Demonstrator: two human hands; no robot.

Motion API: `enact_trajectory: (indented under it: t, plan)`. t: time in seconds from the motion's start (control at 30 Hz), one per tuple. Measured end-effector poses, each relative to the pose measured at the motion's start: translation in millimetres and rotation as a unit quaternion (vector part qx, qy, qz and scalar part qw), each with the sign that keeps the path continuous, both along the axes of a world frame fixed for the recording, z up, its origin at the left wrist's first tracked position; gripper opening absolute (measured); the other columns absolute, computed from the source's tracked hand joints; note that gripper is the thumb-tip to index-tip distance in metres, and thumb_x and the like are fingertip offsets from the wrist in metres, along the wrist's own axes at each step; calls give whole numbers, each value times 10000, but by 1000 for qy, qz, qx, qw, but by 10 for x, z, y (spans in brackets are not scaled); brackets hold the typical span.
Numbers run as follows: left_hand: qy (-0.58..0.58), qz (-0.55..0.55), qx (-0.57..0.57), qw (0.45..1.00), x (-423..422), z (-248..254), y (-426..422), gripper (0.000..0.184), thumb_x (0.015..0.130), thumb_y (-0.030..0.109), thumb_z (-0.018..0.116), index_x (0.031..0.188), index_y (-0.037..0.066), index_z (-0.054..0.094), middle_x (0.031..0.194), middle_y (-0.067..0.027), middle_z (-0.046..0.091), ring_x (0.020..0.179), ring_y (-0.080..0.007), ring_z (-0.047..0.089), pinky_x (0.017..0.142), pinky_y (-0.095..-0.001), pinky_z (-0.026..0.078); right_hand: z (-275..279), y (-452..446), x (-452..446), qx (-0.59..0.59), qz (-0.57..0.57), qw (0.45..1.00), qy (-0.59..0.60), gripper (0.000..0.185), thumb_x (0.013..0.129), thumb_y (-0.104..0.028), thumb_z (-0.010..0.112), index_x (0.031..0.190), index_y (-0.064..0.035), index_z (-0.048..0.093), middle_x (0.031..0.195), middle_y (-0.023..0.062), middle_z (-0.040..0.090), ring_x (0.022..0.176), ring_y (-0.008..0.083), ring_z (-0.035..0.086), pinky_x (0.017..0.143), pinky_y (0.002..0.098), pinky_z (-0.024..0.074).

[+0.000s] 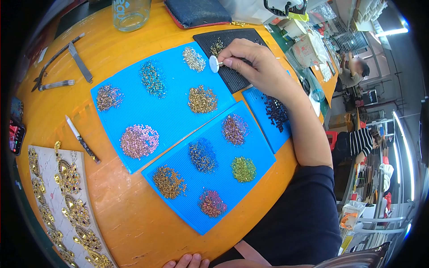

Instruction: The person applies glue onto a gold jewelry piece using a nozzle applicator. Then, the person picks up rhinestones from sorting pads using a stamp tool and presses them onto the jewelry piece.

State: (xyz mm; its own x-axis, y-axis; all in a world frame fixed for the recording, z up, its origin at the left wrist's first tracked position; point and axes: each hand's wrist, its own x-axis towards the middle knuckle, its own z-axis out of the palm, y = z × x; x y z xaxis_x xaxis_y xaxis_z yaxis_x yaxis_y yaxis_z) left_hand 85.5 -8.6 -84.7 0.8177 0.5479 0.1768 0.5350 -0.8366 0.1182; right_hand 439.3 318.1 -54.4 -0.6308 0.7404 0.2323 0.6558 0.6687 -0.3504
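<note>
Between thumb and fingers, my right hand (257, 64) pinches the short stem of a small white disc (214, 64), which is tilted on edge over the border of a blue ribbed mat (174, 116) and a black ribbed mat (203, 42). Silver beads (194, 60) lie just left of the disc. Piles of pink, gold, teal and brown beads share that blue mat. A second blue mat (210, 183) holds several coloured piles, including green beads (244, 169). Only the fingertips of my left hand (187, 261) show at the bottom table edge; the rest is out of frame.
Gold jewelled pieces lie on a white board (89, 178) at lower left, near a pen (82, 139). Tweezers (80, 62), a glass (130, 15) and a dark pouch (196, 12) are farther back. Black beads (275, 112) sit beyond my right forearm. Two people are in the background.
</note>
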Motion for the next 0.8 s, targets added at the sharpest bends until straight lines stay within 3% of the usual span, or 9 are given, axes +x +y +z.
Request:
enact_trajectory:
  t: [0.47,0.73,0.8]
  plan:
    - [-13,6,-10,1000,-17,-166,-204,505,1004,272,393,1470,123,522,1518,-94,516,1446,-236,449,1228,-443,257,3,-19,-36,-7,3,1000,0,115,978,-128,636,1023,-36,688,976,80,672,954,240,621,865,351,484]
    - [4,1,10,1000,0,-9,9,501,1009,269,388,1469,124,523,1520,-91,514,1447,-237,448,1229,-444,257,75,-77,-30,-16,3,1000,15,122,977,-122,638,1044,-33,687,965,78,660,949,229,620,864,342,484]
    - [6,-2,7,1000,-6,-10,1,503,1007,266,388,1470,122,522,1521,-94,512,1448,-239,446,1230,-443,255,119,-119,-27,-61,-5,998,24,123,991,-120,627,1043,-24,682,965,76,655,951,221,620,861,340,484]
